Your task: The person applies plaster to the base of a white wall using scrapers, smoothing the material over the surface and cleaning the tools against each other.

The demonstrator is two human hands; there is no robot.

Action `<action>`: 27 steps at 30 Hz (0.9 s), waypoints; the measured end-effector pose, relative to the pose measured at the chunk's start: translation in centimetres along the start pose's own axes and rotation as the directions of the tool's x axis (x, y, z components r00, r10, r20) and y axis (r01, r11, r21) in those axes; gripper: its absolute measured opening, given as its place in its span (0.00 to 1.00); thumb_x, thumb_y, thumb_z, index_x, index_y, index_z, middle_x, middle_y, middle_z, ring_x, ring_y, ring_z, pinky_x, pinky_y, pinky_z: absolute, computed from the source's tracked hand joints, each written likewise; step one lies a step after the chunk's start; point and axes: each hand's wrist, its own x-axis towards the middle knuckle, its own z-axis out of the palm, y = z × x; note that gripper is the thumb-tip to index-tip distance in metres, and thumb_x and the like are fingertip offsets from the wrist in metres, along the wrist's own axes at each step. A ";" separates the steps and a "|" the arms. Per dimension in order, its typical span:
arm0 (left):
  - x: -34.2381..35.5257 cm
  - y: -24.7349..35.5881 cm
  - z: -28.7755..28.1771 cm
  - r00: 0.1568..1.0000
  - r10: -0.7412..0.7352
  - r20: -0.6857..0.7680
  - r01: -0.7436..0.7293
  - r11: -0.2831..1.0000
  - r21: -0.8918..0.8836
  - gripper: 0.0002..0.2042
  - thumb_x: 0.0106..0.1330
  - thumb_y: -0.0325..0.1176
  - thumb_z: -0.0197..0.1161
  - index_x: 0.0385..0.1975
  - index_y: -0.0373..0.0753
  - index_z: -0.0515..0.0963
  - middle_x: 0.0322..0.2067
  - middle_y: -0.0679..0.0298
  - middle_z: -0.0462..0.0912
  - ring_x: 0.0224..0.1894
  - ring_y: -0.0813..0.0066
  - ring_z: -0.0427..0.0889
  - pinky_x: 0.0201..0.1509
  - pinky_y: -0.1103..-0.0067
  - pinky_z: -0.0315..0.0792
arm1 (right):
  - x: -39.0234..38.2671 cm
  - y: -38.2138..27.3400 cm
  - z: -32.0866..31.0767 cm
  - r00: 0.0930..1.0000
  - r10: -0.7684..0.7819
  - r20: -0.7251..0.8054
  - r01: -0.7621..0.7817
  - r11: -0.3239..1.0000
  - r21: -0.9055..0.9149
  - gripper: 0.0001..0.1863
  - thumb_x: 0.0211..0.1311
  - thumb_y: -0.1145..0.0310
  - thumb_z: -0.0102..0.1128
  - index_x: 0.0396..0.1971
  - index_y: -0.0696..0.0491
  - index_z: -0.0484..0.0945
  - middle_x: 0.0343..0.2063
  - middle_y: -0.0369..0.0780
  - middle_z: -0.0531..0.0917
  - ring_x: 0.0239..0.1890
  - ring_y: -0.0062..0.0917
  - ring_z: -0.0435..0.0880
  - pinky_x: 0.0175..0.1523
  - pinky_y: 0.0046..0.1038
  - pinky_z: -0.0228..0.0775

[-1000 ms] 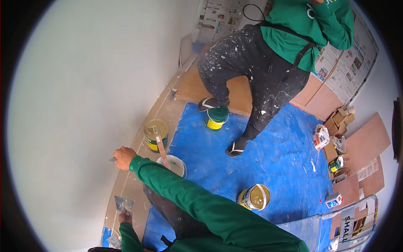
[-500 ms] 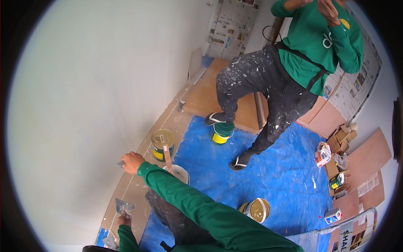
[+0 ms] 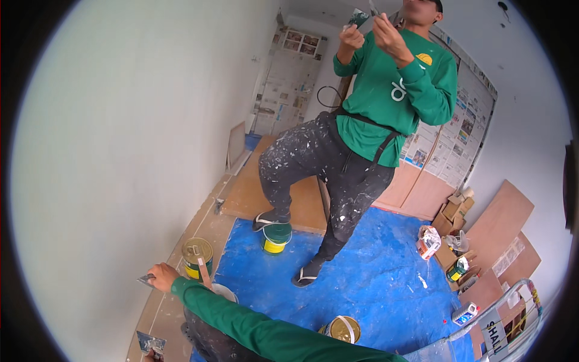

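Note:
My right hand [image 3: 161,277] reaches across to the left, fingers closed round a putty knife [image 3: 146,280] whose blade is by the pale wall [image 3: 114,151]. Lower down, my left hand [image 3: 153,356] is mostly cut off by the picture's edge; it grips a wide-bladed scraper [image 3: 151,342] smeared with filler. Just right of my right hand stands a green and yellow paint can [image 3: 198,248]. Beside it, a white bucket [image 3: 226,293] with a wooden stick [image 3: 204,274] is partly hidden behind my right sleeve.
A co-worker in a green top [image 3: 386,90] holds a dark scraper [image 3: 359,18] and another tool, one foot on a lidded green bucket [image 3: 276,239]. Blue sheeting [image 3: 374,283] covers the floor. Another can [image 3: 344,329], boards [image 3: 500,223] and a metal ladder-like frame [image 3: 518,314] lie rightward.
My view has tilted up, so the room sits lower and further left and more of the co-worker shows. Both my hands appear lower in the picture, still holding their tools.

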 end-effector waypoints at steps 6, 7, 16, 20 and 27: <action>-0.2 0.1 1.0 1.000 0.016 -0.024 -0.016 1.000 -0.011 0.11 0.63 0.37 0.58 0.45 0.47 0.75 0.40 0.72 0.80 0.43 0.73 0.76 0.45 0.69 0.67 | -5.6 -2.0 -5.0 0.998 -0.046 -0.039 0.049 0.995 0.088 0.12 0.55 0.62 0.58 0.33 0.54 0.80 0.27 0.48 0.81 0.34 0.46 0.80 0.40 0.41 0.70; -0.5 0.3 0.5 0.999 0.024 -0.032 -0.024 1.000 -0.010 0.11 0.63 0.37 0.58 0.45 0.47 0.75 0.40 0.72 0.80 0.43 0.73 0.76 0.45 0.69 0.67 | -5.8 -3.0 -5.2 0.998 -0.055 -0.020 0.056 0.993 0.102 0.12 0.56 0.62 0.57 0.33 0.54 0.80 0.27 0.48 0.81 0.34 0.46 0.80 0.39 0.41 0.70; 0.7 0.8 2.8 0.999 -0.020 -0.033 0.020 1.000 -0.024 0.11 0.63 0.37 0.58 0.45 0.47 0.75 0.41 0.72 0.80 0.44 0.72 0.76 0.46 0.69 0.67 | -5.4 1.7 4.5 0.953 0.117 0.279 -0.091 0.990 -0.105 0.16 0.48 0.65 0.62 0.36 0.58 0.80 0.35 0.52 0.81 0.38 0.45 0.80 0.45 0.40 0.73; 1.0 1.6 1.5 0.998 -0.025 -0.059 0.024 0.999 -0.022 0.11 0.63 0.37 0.58 0.45 0.47 0.75 0.41 0.72 0.79 0.45 0.72 0.76 0.46 0.69 0.67 | -3.9 6.1 10.8 0.891 0.099 0.443 -0.010 0.980 -0.201 0.22 0.43 0.65 0.67 0.40 0.59 0.78 0.37 0.50 0.81 0.41 0.45 0.80 0.48 0.38 0.72; 1.0 0.6 -2.0 0.995 -0.030 -0.090 0.027 0.999 -0.032 0.12 0.64 0.38 0.57 0.45 0.46 0.75 0.42 0.71 0.79 0.45 0.72 0.76 0.47 0.68 0.67 | -5.9 14.1 21.3 0.868 0.190 0.459 -0.095 0.970 -0.222 0.24 0.37 0.58 0.70 0.33 0.60 0.81 0.34 0.52 0.82 0.42 0.42 0.81 0.47 0.35 0.73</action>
